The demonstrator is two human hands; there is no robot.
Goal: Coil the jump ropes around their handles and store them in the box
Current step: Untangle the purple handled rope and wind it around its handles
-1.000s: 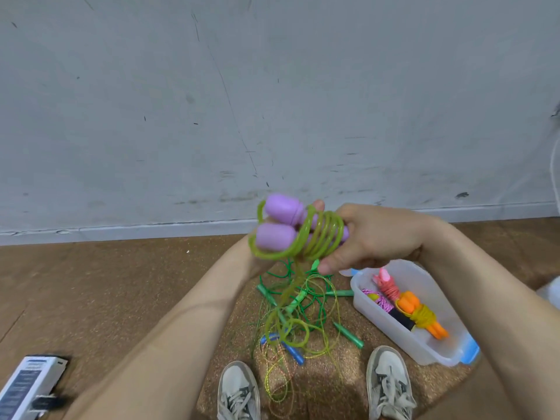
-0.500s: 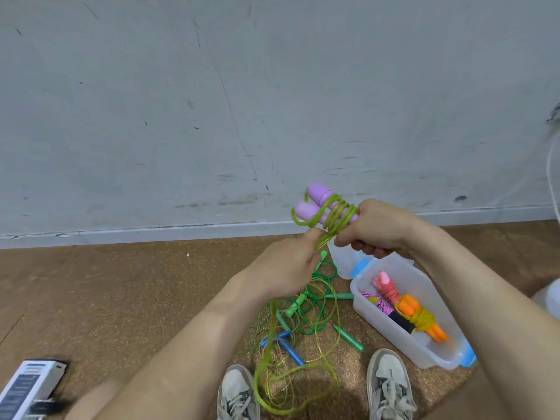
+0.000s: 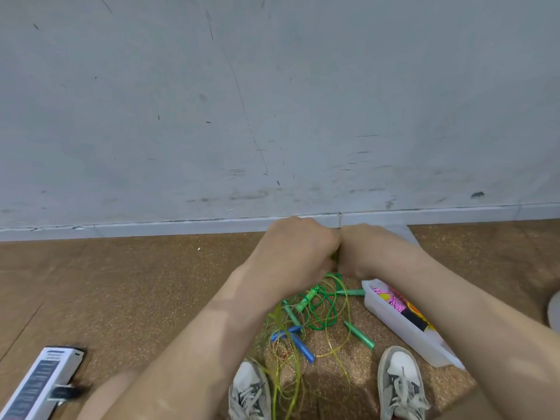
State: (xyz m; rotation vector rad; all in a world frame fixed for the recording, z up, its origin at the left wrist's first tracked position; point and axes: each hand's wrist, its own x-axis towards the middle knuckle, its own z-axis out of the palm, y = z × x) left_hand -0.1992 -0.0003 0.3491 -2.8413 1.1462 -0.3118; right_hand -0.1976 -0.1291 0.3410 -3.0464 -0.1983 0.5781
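My left hand (image 3: 300, 247) and my right hand (image 3: 366, 250) are fists pressed side by side in front of the baseboard. Only a sliver of the yellow-green jump rope (image 3: 335, 256) shows between them; its purple handles are hidden inside the hands. The rope's loose end (image 3: 286, 374) trails down to the floor between my shoes. A translucent plastic box (image 3: 403, 330) stands on the floor to the right, under my right forearm, holding coiled pink, orange and black ropes. Below the hands lies a tangle of green rope (image 3: 321, 310) with green handles (image 3: 359, 332) and blue handles (image 3: 298, 344).
My two white sneakers (image 3: 250, 389) (image 3: 400, 383) stand at the bottom on the brown cork floor. A white device (image 3: 39, 386) lies at the bottom left. A grey wall with a baseboard (image 3: 151, 227) runs across just behind the hands.
Both hands dropped lower and closed together, hiding the purple handles and the coil that showed above them. The view tilted and the box now sits under my right forearm.
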